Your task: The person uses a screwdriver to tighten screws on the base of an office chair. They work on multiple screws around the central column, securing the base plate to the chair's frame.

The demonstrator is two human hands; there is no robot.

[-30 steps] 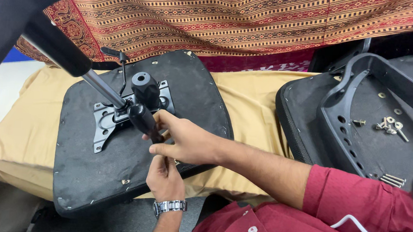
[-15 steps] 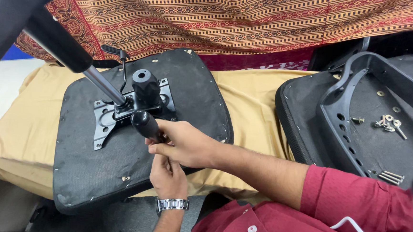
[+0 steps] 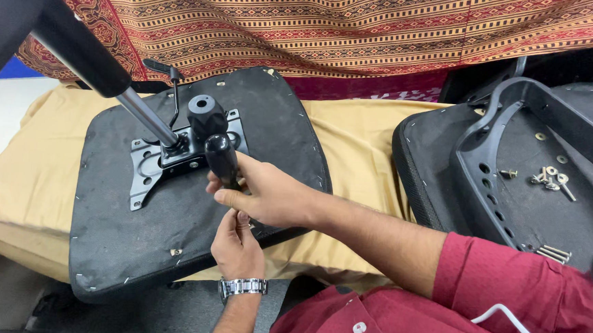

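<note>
The right hand is closed around the black rounded plastic handle of a lever, which stands just above its knuckles and leans toward the black metal mechanism plate. The left hand, wearing a silver metal wristwatch, sits directly beneath the right one with its fingers curled up against it; whether it grips anything cannot be told.

Both hands work over a black, rounded-square upturned chair seat, one of two seat parts in view, lying on a tan cloth-covered surface. Just beyond the hands, a black round socket knob rises from the plate, and a silver-and-black gas cylinder slants away up and to the left of them. A thin black lever stands behind the plate.

Well to the right of the hands lies a second black upturned chair shell with a moulded plastic frame. It acts as a tray: a loose cluster of silver screws and washers sits in its middle, with several more bolts near its closer edge. Exact counts are too small to tell.

A red and orange patterned woven cloth hangs behind everything.
</note>
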